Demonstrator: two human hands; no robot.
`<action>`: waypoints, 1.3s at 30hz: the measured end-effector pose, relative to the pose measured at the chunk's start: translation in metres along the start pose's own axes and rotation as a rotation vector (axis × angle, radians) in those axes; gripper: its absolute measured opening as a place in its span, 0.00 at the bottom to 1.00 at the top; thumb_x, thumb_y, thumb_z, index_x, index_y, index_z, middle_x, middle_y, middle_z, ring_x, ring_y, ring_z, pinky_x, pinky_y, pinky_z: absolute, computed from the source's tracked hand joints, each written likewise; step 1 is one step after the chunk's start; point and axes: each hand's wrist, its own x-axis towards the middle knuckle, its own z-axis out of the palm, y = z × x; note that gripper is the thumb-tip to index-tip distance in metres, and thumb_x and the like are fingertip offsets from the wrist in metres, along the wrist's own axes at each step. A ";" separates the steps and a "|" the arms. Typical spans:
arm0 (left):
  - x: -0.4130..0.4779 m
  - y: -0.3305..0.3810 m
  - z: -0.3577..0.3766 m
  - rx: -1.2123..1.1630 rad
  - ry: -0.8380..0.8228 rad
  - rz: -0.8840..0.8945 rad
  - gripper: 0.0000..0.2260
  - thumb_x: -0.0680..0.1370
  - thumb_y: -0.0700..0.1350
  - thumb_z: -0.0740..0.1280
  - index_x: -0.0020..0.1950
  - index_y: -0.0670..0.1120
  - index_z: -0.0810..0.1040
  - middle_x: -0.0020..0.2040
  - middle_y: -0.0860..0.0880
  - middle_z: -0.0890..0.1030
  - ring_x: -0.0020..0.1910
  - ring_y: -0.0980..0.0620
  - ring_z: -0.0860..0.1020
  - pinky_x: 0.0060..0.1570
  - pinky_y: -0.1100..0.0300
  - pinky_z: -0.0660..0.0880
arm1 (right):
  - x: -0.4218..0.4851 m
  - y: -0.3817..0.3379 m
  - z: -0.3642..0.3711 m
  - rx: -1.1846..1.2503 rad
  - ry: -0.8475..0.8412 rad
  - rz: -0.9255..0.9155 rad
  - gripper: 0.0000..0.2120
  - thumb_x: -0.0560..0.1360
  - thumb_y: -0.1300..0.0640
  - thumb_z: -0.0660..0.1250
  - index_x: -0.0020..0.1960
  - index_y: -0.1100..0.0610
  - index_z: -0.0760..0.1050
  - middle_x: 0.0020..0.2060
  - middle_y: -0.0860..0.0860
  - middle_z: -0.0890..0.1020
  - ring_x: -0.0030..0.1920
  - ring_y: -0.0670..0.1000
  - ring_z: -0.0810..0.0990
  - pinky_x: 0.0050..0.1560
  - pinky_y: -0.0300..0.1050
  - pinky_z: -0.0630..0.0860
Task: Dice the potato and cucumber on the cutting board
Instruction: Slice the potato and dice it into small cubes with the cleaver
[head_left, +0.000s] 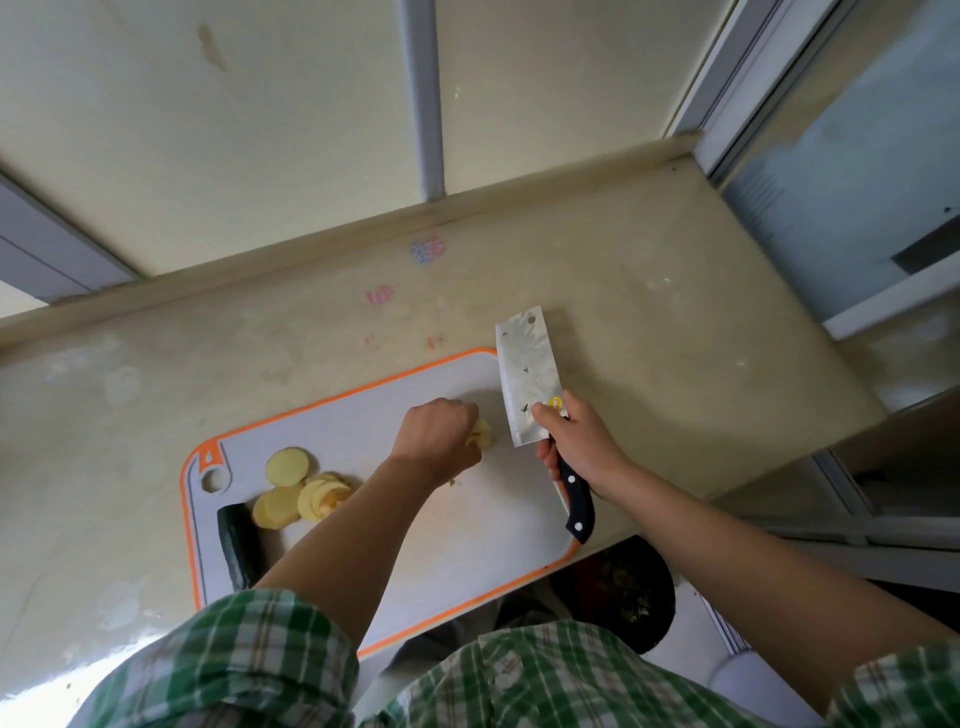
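Note:
A white cutting board (395, 540) with an orange rim lies on the counter. My left hand (439, 439) curls over a small stack of potato slices (480, 434) near the board's middle, hiding most of it. My right hand (579, 444) grips the black handle of a cleaver (527, 374), its blade raised just right of the stack, thumb on the blade's flat. Several round potato slices (291, 488) lie loose at the board's left. A dark green cucumber (238, 545) lies at the board's near-left edge.
The beige counter (675, 338) ends at a wall behind and a window frame (831, 171) to the right. The board's near-right corner overhangs the counter edge. Below it stands a dark bin (631, 597).

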 end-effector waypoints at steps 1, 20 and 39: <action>0.000 0.000 0.000 -0.106 0.045 -0.066 0.12 0.73 0.50 0.66 0.53 0.45 0.76 0.48 0.47 0.80 0.49 0.44 0.77 0.39 0.58 0.67 | 0.000 0.000 0.000 -0.003 0.000 -0.005 0.07 0.80 0.57 0.60 0.48 0.61 0.69 0.28 0.58 0.73 0.21 0.52 0.69 0.23 0.41 0.69; -0.056 -0.041 -0.010 -1.758 0.635 -0.929 0.11 0.79 0.41 0.57 0.36 0.44 0.65 0.31 0.45 0.71 0.28 0.51 0.64 0.25 0.64 0.60 | -0.038 0.033 0.071 -0.475 -0.300 -0.220 0.07 0.80 0.56 0.59 0.47 0.59 0.67 0.25 0.52 0.72 0.21 0.52 0.71 0.18 0.40 0.66; -0.054 -0.007 0.017 -0.347 0.087 -0.335 0.07 0.83 0.44 0.54 0.56 0.41 0.65 0.52 0.40 0.75 0.50 0.39 0.75 0.42 0.53 0.65 | -0.008 0.011 0.026 -0.477 -0.092 -0.183 0.08 0.80 0.57 0.60 0.45 0.60 0.66 0.25 0.55 0.73 0.18 0.50 0.69 0.20 0.42 0.70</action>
